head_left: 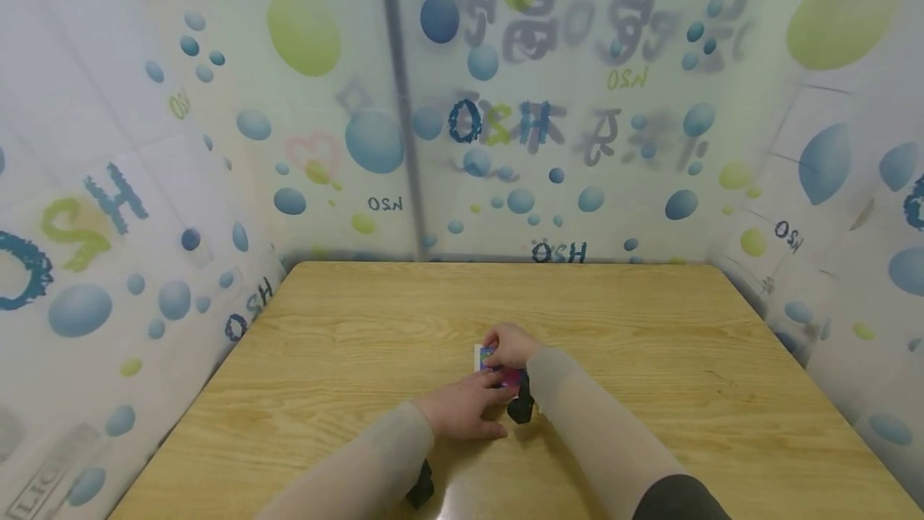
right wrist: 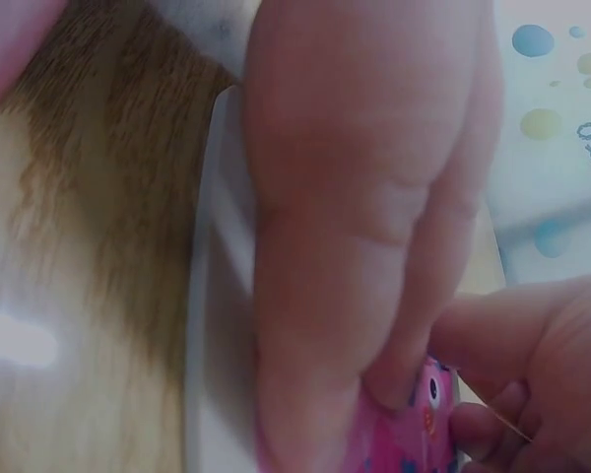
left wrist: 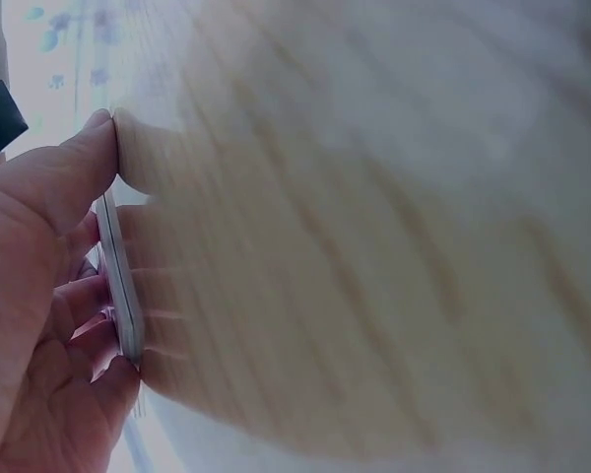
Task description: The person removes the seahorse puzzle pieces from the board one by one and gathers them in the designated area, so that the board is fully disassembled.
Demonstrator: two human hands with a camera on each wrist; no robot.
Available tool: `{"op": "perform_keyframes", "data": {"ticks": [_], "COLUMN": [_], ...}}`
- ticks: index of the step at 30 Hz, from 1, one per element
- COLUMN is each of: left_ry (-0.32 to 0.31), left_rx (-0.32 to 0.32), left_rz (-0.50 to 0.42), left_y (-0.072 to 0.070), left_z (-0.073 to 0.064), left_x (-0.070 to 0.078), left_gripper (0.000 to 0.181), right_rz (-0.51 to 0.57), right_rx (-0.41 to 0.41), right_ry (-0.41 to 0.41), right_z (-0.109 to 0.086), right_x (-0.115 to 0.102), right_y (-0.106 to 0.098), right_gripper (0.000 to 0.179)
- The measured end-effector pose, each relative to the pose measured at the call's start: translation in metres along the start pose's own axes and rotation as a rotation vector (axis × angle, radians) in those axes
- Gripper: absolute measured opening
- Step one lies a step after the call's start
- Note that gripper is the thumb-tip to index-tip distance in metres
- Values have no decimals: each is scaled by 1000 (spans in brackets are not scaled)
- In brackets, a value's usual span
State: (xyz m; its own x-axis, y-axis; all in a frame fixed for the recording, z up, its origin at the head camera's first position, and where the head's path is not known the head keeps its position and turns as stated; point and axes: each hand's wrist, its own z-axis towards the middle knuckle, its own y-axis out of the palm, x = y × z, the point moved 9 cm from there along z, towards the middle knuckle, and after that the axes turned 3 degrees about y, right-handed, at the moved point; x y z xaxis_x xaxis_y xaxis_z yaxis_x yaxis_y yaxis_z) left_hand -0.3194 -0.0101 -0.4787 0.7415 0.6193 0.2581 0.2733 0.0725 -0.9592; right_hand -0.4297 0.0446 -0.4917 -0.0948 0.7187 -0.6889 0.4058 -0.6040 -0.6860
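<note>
A small flat picture board [head_left: 512, 378], purple and pink with a white border, lies on the table under both hands. Its pale layered edge [left wrist: 121, 281] shows in the left wrist view. My left hand [head_left: 464, 409] rests on the near side with its fingers extended over the picture and its thumb by the table. At the far side, my right hand [head_left: 514, 346] pinches the board with bent fingers. A cartoon eye on pink [right wrist: 433, 390] peeks out between the hands in the right wrist view; the fingers hide most of the picture.
The wooden table [head_left: 346, 319] reaches back to a patterned curtain [head_left: 462, 183] that hangs on three sides. Dark wrist cameras sit under both wrists, one a black block [head_left: 521, 405] beside the right sleeve. Light glares off the table near the front.
</note>
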Motion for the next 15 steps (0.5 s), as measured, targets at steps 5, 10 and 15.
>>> {"op": "perform_keyframes", "data": {"ticks": [5,10,15], "left_ry": [-4,-7,-11], "left_rx": [-7,-14,-23], "left_rz": [-7,-12,-34], "left_y": [0,-1,0], "left_z": [0,0,0], "left_x": [0,0,0], "left_gripper": [65,65,66], "right_rz": [16,61,74], "right_rx": [-1,9,17], "right_ry": [-10,6,19], "right_z": [-1,-1,-1], "right_x": [-1,2,5], "right_y": [0,-1,-1], "right_gripper": [24,24,20]}}
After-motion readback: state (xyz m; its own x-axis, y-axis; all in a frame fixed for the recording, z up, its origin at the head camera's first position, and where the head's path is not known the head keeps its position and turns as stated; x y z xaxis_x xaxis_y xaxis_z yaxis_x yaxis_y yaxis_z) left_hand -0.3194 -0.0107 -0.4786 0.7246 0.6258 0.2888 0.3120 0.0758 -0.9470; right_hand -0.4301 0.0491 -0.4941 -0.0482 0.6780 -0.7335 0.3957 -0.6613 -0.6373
